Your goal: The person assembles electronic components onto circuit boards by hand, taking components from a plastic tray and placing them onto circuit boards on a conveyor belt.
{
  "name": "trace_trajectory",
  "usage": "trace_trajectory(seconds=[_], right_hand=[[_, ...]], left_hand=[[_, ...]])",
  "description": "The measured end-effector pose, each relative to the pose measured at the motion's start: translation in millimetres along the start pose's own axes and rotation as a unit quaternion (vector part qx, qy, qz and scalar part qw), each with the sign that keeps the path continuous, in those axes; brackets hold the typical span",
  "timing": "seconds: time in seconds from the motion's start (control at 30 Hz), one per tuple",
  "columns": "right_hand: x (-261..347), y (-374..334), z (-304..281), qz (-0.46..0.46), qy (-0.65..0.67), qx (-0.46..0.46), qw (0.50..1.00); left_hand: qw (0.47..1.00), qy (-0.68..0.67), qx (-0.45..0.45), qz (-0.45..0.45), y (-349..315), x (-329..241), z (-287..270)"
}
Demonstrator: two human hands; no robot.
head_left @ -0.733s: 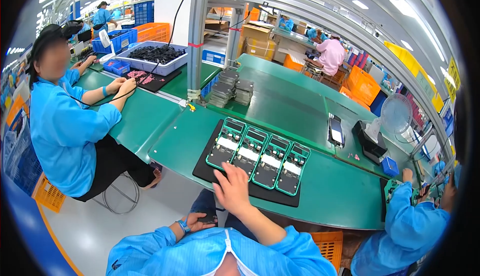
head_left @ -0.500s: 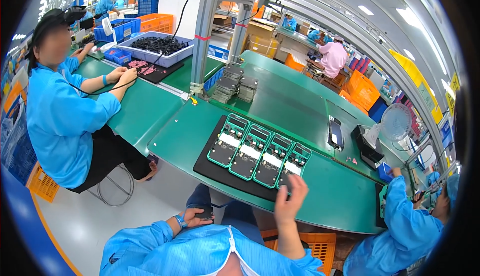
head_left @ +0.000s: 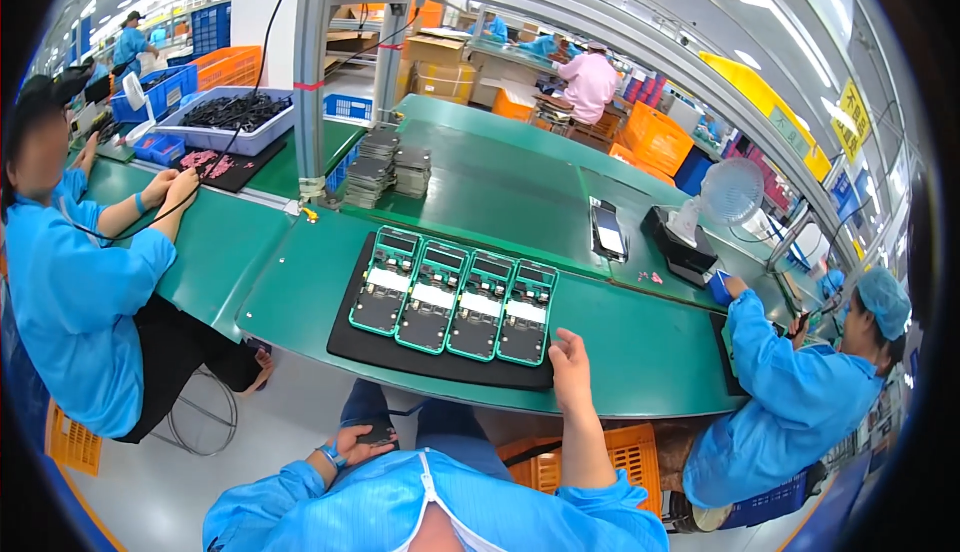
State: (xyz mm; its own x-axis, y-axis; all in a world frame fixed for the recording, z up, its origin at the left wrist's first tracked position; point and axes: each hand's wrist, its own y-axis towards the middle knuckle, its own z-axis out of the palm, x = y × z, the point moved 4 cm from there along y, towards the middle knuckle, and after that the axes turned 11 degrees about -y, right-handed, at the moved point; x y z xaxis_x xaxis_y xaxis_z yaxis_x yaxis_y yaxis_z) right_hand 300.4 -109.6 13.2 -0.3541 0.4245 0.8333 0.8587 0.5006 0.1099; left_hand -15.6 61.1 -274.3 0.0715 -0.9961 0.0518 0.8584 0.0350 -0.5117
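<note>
Several green device frames [head_left: 455,295] lie side by side on a black mat [head_left: 375,352] on the green workbench [head_left: 640,347]. My right hand [head_left: 570,367] rests on the mat's near right corner, fingers together, touching the mat beside the rightmost frame [head_left: 529,312]. My left hand [head_left: 362,442] sits low on my lap, below the bench edge, around a small dark object that I cannot make out.
A person in blue sits at my left [head_left: 75,292], another at my right [head_left: 800,392]. Stacks of dark trays [head_left: 385,167] stand behind the mat. A phone [head_left: 608,232], a small fan [head_left: 728,192] and a grey bin of black parts [head_left: 235,117] are farther off.
My right hand has slid from the middle of the mat's near edge to its right corner. The view has shifted slightly.
</note>
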Motion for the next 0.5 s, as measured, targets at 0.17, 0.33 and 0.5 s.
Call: trace_trajectory(seconds=[0.17, 0.33, 0.5], right_hand=[[-10, 16, 4, 0.093, 0.189, 0.027, 0.977], [-18, 40, 4, 0.092, 0.142, 0.067, 0.983], [-14, 44, -18, 0.111, 0.159, 0.010, 0.981]], left_hand=[[0.999, 0.029, 0.000, -0.021, 0, 1, -6], [0.980, -0.131, 0.109, -0.099, 12, -1, -22], [0.975, -0.150, 0.110, -0.125, 12, -3, -21]])
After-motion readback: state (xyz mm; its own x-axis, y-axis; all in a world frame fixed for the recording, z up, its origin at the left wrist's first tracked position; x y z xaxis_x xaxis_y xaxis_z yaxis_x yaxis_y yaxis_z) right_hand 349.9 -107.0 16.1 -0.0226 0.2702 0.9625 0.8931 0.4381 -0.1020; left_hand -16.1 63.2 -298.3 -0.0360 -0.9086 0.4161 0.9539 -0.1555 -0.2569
